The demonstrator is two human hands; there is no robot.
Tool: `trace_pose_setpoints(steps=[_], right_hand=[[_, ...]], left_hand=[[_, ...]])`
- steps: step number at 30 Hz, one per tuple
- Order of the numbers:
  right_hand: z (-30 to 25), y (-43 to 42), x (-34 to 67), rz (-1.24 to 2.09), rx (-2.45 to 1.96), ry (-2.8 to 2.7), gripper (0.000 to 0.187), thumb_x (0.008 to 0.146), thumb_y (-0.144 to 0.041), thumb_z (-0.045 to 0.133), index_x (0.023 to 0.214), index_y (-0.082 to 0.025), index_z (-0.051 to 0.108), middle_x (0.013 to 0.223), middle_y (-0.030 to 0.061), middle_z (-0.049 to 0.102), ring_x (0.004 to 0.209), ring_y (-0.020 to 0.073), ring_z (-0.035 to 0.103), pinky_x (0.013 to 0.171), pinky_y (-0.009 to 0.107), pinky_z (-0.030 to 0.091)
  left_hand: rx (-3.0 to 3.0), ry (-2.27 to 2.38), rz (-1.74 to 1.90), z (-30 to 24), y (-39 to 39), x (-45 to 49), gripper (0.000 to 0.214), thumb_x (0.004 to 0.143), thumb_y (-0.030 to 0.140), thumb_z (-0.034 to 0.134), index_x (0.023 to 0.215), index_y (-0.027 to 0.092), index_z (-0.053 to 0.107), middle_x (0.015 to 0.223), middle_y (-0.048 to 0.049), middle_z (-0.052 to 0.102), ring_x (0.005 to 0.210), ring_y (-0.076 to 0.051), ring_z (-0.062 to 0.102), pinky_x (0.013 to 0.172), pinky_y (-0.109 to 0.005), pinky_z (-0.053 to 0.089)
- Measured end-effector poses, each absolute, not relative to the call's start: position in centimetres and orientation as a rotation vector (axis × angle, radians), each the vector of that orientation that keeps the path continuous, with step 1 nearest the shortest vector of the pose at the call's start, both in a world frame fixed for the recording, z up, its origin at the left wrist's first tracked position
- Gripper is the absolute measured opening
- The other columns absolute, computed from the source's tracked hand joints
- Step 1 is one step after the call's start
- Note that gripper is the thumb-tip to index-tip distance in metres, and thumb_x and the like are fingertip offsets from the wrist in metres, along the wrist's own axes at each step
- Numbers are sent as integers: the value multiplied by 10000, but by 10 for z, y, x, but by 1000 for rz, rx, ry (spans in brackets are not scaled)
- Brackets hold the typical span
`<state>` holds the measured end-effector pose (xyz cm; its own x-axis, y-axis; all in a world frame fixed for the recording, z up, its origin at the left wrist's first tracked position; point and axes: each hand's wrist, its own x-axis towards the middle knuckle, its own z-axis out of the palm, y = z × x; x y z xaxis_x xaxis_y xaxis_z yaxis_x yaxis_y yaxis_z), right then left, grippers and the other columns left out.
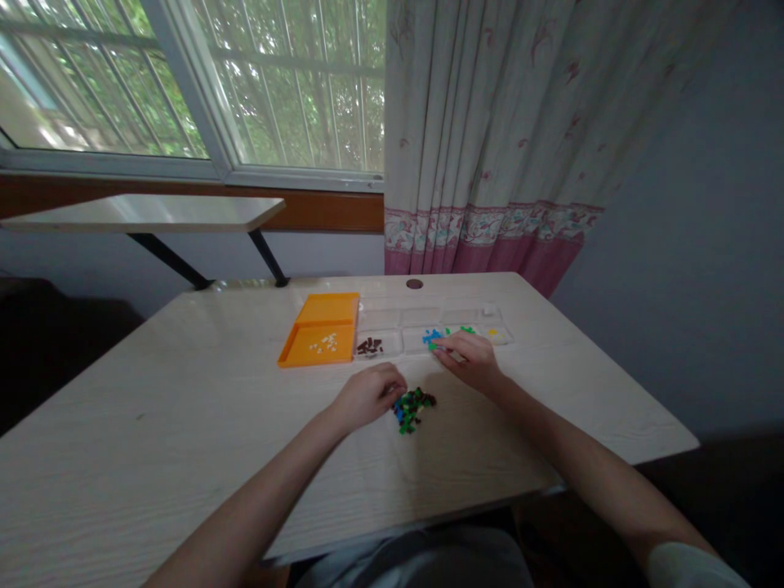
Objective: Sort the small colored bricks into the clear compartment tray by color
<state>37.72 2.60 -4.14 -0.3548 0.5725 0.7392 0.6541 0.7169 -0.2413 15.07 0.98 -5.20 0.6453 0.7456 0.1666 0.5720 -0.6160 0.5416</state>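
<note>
A small heap of mixed green, blue and dark brown toy building bricks (414, 408) lies on the table. My left hand (371, 396) is at the heap's left edge with its fingers curled together; whatever may be between the fingertips is hidden. Over the front row of a clear compartment tray (397, 343), my right hand (470, 361) pinches a small green brick (432, 346). Just beyond those fingertips, blue bricks (431, 335) lie in one compartment. Green bricks (466, 330) are partly covered by the right hand.
Dark brown bricks (370, 346) fill part of the tray's left front compartment, and yellow pieces (492, 332) lie at its right end. Left of the tray, an open orange case (326, 309) holds white pieces (327, 341). A raised shelf (153, 214) stands at the back left.
</note>
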Motion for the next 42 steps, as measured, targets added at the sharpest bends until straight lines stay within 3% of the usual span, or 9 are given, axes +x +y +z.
trace_pose_setpoints(steps=[5, 15, 26, 31, 42], right_hand=[[-40, 28, 380, -177, -952, -2055, 185, 817, -312, 526, 833, -212, 681, 732, 29, 678, 642, 106, 600, 640, 211, 448], [-45, 67, 442, -154, -1449, -2049, 227, 812, -331, 499, 908, -204, 662, 758, 27, 643, 676, 142, 571, 632, 241, 408], [-56, 73, 440, -95, -1548, -2048, 229, 798, -331, 497, 905, -224, 670, 706, 10, 614, 688, 146, 556, 633, 241, 400], [-53, 76, 447, -99, -1532, -1999, 279, 802, -334, 483, 974, -197, 656, 674, 15, 604, 645, 147, 545, 619, 245, 397], [-52, 35, 382, -28, -1150, -2244, 207, 821, -300, 484, 845, -202, 665, 697, 15, 641, 604, 112, 556, 590, 205, 398]], left_hand=[[2439, 1034, 510, -50, 9, 151, 174, 801, 205, 458, 804, 183, 630, 819, -39, 600, 773, -142, 547, 690, -212, 409], [2413, 1097, 541, -51, 8, 150, 163, 790, 191, 450, 771, 180, 611, 817, -37, 596, 764, -143, 544, 685, -217, 410], [2233, 1161, 741, -54, 13, 150, 172, 808, 234, 443, 784, 144, 588, 743, -44, 587, 680, -141, 509, 599, -226, 382], [2154, 1167, 773, -55, 13, 151, 194, 810, 266, 448, 782, 140, 592, 703, -27, 572, 621, -124, 482, 553, -213, 355], [2007, 1179, 818, -53, 13, 157, 230, 798, 311, 465, 769, 133, 608, 676, -27, 576, 597, -124, 475, 547, -219, 353]])
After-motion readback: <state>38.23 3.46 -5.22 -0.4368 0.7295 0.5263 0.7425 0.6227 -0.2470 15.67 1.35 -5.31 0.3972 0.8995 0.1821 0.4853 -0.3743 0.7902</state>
